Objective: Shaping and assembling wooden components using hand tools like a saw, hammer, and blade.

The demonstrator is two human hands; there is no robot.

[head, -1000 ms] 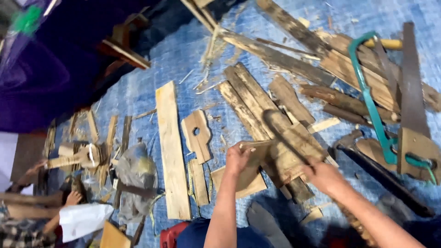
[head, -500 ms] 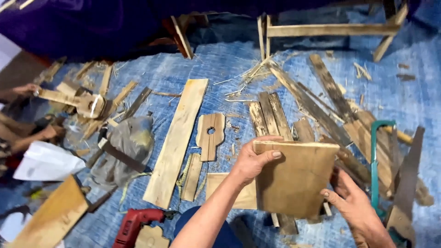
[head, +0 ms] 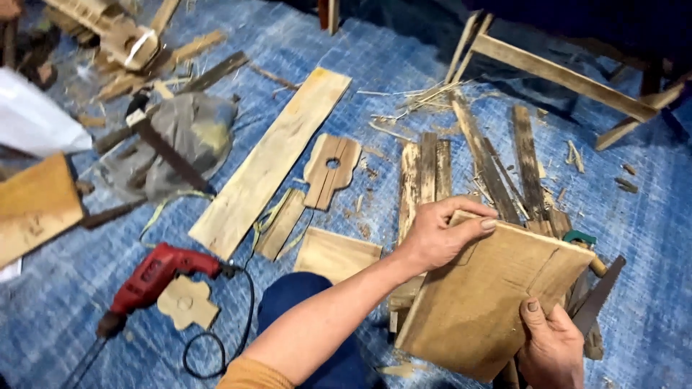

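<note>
Board: we are holding a flat tan plywood panel [head: 490, 302], long axis running lower-left to upper-right.
Left hand [head: 440, 234]: gripping its top edge.
Right hand [head: 551, 346]: pinching its lower edge.

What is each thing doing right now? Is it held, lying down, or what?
Wooden board: held up, tilted, by both hands.
Left hand: gripping the board's top edge.
Right hand: gripping the board's lower edge.
Red drill: lying on the blue mat, untouched.
Long plank: lying flat.
Cut-out piece with a hole: lying flat.
Grey bag: crumpled on the mat.
</note>
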